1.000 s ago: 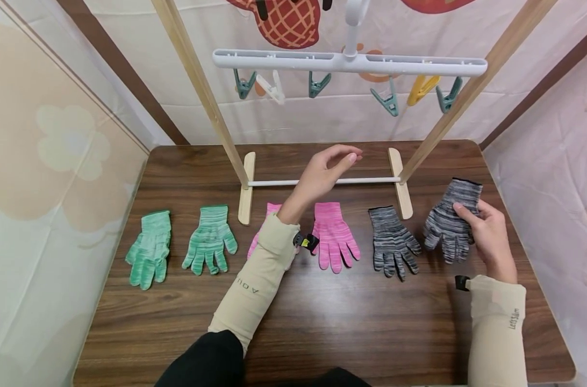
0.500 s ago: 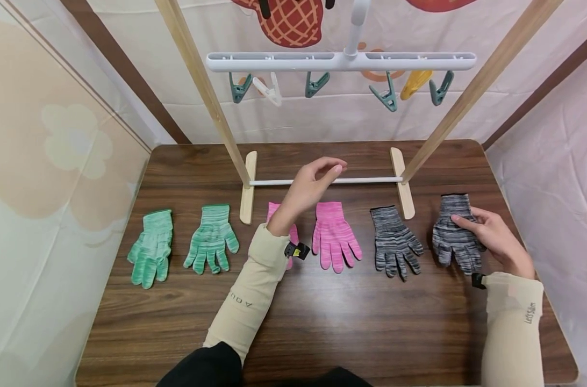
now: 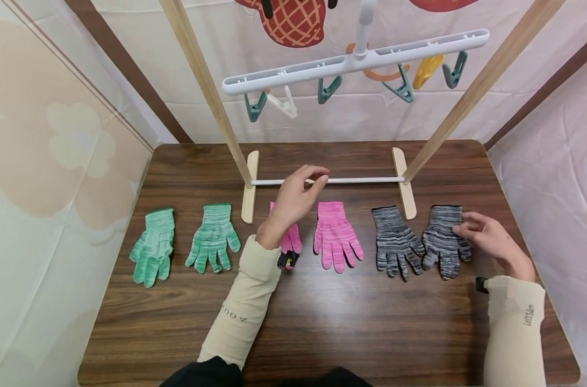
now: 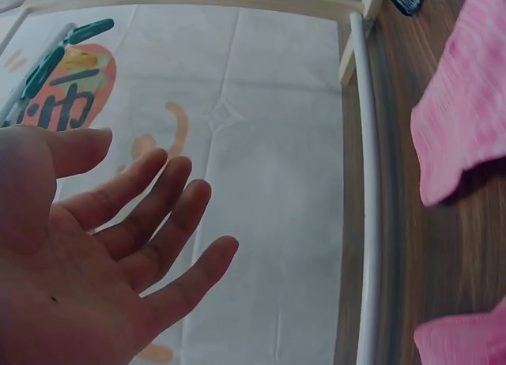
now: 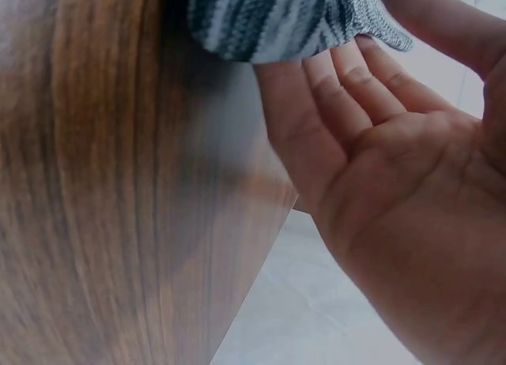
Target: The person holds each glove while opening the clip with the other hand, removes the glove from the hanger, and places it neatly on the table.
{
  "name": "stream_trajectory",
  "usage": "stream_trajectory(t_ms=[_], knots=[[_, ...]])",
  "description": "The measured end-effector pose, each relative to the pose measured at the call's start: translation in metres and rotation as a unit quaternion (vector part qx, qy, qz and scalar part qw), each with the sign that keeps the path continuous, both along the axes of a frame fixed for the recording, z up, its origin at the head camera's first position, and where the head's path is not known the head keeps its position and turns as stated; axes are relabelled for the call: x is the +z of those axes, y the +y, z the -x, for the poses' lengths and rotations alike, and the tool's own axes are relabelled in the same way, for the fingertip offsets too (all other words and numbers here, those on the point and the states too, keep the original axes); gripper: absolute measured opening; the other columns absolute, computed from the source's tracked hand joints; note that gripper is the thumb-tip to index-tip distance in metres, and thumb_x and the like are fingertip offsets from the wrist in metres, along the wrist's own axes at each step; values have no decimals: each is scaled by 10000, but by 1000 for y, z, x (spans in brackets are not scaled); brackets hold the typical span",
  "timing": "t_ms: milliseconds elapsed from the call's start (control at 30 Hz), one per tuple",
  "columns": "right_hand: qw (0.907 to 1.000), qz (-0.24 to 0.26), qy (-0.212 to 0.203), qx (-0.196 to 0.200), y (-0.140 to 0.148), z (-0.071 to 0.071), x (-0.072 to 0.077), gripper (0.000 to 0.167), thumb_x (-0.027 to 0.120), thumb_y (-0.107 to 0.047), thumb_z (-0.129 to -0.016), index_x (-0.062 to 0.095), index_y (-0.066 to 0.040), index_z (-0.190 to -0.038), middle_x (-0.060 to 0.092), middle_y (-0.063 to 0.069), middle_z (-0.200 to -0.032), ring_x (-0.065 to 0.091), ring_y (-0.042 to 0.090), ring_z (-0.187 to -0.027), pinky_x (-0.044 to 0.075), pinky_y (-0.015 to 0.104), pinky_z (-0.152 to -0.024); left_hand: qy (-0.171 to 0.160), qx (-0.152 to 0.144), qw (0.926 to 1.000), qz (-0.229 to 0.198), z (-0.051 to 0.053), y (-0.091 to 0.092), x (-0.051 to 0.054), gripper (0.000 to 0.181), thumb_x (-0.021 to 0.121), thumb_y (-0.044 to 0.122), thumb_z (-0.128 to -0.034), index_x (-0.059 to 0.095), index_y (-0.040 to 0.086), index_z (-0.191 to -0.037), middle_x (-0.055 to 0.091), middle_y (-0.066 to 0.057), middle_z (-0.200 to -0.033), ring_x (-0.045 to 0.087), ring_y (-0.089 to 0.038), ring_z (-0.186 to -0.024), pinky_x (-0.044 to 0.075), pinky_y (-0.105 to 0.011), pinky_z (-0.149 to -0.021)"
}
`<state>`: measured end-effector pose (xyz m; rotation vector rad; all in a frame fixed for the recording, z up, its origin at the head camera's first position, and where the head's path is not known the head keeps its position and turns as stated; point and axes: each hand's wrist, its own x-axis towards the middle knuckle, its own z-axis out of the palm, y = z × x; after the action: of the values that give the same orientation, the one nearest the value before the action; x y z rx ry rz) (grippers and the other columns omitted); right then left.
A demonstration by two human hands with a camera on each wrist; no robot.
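Note:
My left hand (image 3: 295, 196) hovers over a pink glove (image 3: 292, 242), partly covering it in the head view. In the left wrist view its fingers (image 4: 178, 223) are spread and loosely bent, with nothing between them. At the right, my right hand (image 3: 489, 236) pinches the side edge of a grey-black striped knit glove (image 3: 443, 242) between thumb and fingers; the glove lies on the table. The right wrist view shows its cloth (image 5: 269, 21) hiding my fingertips. Directly left of it lies a matching grey glove (image 3: 395, 242). A second pink glove (image 3: 337, 236) lies near the middle.
Two green gloves (image 3: 153, 244) (image 3: 213, 236) lie on the left of the wooden table (image 3: 361, 328). A wooden rack (image 3: 211, 102) stands at the back with a white bottom bar (image 3: 366, 180). From above hangs a tilted white hanger (image 3: 322, 69) with several clips (image 3: 328, 90).
The right hand has lowered the grey glove onto the table beside its match, and its grip has shifted to the glove's edge. My left hand has drifted left and nearer. The hanger has swung round.

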<state>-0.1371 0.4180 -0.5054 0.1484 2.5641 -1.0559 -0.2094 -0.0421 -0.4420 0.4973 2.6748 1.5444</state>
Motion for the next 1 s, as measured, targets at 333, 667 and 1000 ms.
stream_trajectory(t_ms=[333, 667, 1000], knots=[[9991, -246, 305, -161, 5, -5, -5, 600, 603, -140, -1057, 354, 164, -1510, 623, 368, -1251, 517, -197, -796, 533, 174, -669, 179, 275, 9984, 467, -6, -12, -7, 309, 580, 305, -1078, 699, 125, -1300, 698, -55, -1222, 668, -261, -1183, 538, -416, -1025], [9970, -411, 574, -319, 2, -6, -8, 543, 570, -146, -1070, 406, 216, -1441, 619, 375, -1181, 522, -169, -737, 550, 197, -640, 264, 602, 9929, 995, -15, -25, -14, 339, 572, 343, -1081, 681, 144, -1332, 690, -38, -1282, 625, -252, -1274, 471, -447, -1125], [9832, -1407, 961, -654, -25, -12, 10, 584, 516, -267, -1087, 412, 181, -1447, 500, 434, -1336, 525, 579, -1195, 474, 661, -924, 461, 902, 9824, 1567, -26, -42, -16, 373, 621, 348, -1051, 670, 142, -1357, 661, -74, -1368, 592, -291, -1342, 478, -502, -1122]])
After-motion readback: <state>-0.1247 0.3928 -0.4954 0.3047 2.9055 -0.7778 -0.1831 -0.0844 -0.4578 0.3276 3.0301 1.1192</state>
